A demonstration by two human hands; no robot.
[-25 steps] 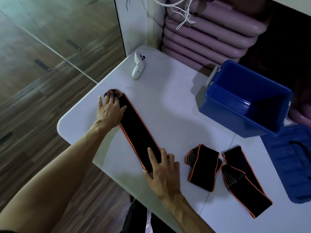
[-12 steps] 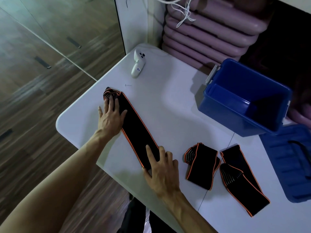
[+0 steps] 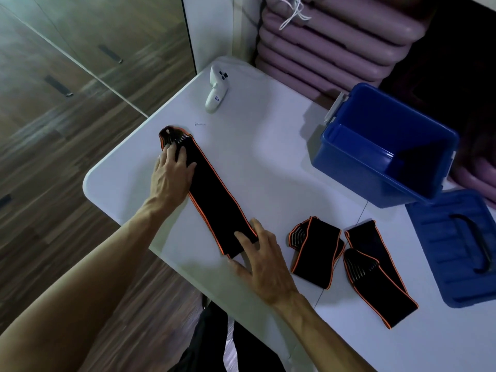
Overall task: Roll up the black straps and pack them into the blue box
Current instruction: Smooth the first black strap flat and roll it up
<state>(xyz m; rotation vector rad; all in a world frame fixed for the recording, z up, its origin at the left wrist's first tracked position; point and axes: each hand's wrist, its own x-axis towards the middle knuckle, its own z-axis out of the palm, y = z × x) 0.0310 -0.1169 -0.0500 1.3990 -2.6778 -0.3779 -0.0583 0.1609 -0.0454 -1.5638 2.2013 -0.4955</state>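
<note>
Dim, bluish light, soft shadows beside the blue box [image 3: 381,146], wide-angle bending and blurred floor at the edges

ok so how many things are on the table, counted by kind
black straps: 3, one laid out flat, one folded, one bent over itself
blue box: 1
blue lid: 1
white controller: 1
small pin-like thing: 1
total: 7
</note>
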